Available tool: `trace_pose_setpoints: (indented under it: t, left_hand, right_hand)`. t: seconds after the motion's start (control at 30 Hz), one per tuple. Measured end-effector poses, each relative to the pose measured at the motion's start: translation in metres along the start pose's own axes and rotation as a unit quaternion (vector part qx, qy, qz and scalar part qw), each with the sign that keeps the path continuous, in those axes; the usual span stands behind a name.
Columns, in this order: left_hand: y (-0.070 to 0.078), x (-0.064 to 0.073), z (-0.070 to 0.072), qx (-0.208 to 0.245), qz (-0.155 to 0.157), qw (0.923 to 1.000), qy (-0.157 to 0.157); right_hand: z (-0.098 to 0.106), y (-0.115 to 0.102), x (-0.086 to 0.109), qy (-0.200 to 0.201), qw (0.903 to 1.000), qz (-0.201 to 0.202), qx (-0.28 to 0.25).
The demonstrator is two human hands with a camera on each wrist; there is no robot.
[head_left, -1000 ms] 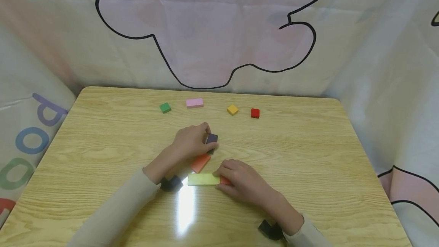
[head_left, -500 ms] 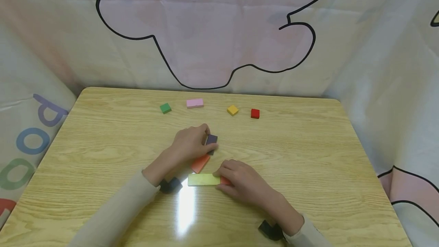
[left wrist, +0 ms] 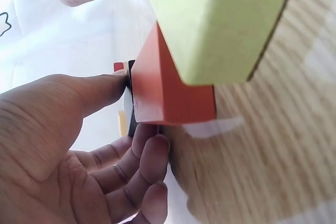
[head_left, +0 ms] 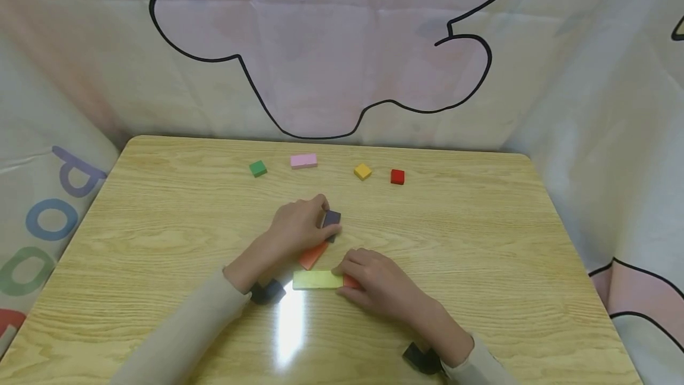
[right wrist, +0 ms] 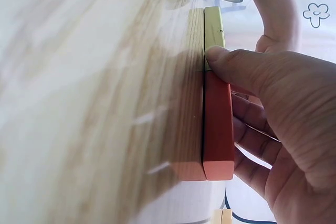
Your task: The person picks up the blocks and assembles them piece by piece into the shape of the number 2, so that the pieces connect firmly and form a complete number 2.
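My left hand (head_left: 299, 226) pinches a dark grey block (head_left: 332, 218) between thumb and fingers. Just nearer to me lies an orange block (head_left: 313, 255), slanted and partly under that hand; in the left wrist view this orange block (left wrist: 148, 90) is beside the dark one. A yellow-green block (head_left: 316, 280) lies flat below it, end to end with a red-orange block (head_left: 350, 281). My right hand (head_left: 379, 284) grips these two where they meet. The right wrist view has its thumb over the joint, with the red-orange block (right wrist: 218, 124) lying along the table.
Towards the back of the wooden table (head_left: 470, 242) are a green block (head_left: 257, 169), a pink block (head_left: 303, 161), a yellow block (head_left: 362, 172) and a red block (head_left: 398, 177). A printed curtain (head_left: 331, 64) hangs behind the back edge.
My left hand has nudged the dark grey block very slightly to the right. The right hand and the other blocks stay in place.
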State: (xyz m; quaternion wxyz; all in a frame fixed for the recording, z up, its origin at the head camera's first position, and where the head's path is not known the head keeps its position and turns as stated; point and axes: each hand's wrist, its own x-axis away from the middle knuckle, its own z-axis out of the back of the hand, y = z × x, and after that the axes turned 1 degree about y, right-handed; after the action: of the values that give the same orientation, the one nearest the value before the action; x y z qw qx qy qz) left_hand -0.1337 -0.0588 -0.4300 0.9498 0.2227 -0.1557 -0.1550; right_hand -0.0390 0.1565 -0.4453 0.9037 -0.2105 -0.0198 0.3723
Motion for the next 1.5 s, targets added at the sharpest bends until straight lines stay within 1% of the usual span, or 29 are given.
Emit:
trace_pose_setpoints:
  t: [0.13,0.3,0.53,0.63,0.83,1.0,1.17,1.5]
  left_hand:
    - [0.0008,0.0007,-0.0005,-0.005,-0.003,1.0000,0.002]
    - [0.0013,0.0013,-0.0015,-0.005,0.001,1.0000,0.003]
    - [0.0035,0.0027,-0.0032,-0.034,0.007,0.9993,0.010]
    - [0.0051,0.0033,-0.0032,-0.037,0.005,0.9992,0.011]
    - [0.0052,0.0035,-0.0053,-0.034,-0.007,0.9993,0.013]
    - [0.0041,0.0026,-0.0080,-0.040,-0.033,0.9985,0.015]
    - [0.0043,0.0004,-0.0096,-0.042,-0.054,0.9977,0.008]
    - [0.0040,0.0002,-0.0079,-0.023,-0.041,0.9989,0.009]
  right_hand:
    - [0.0003,-0.0002,-0.0002,-0.002,1.0000,0.000,0.002]
    - [0.0005,0.0000,-0.0008,-0.006,1.0000,-0.002,0.000]
    - [0.0011,0.0006,-0.0015,-0.014,0.9999,-0.006,0.001]
    - [0.0018,0.0004,-0.0019,-0.017,0.9998,-0.010,-0.001]
    - [0.0020,-0.0003,-0.0021,-0.013,0.9999,-0.005,-0.002]
    - [0.0021,-0.0010,-0.0016,-0.008,1.0000,-0.001,0.001]
    - [0.0022,-0.0012,-0.0016,-0.010,0.9999,-0.002,-0.001]
    - [0.0015,-0.0007,-0.0018,-0.007,1.0000,-0.001,0.003]
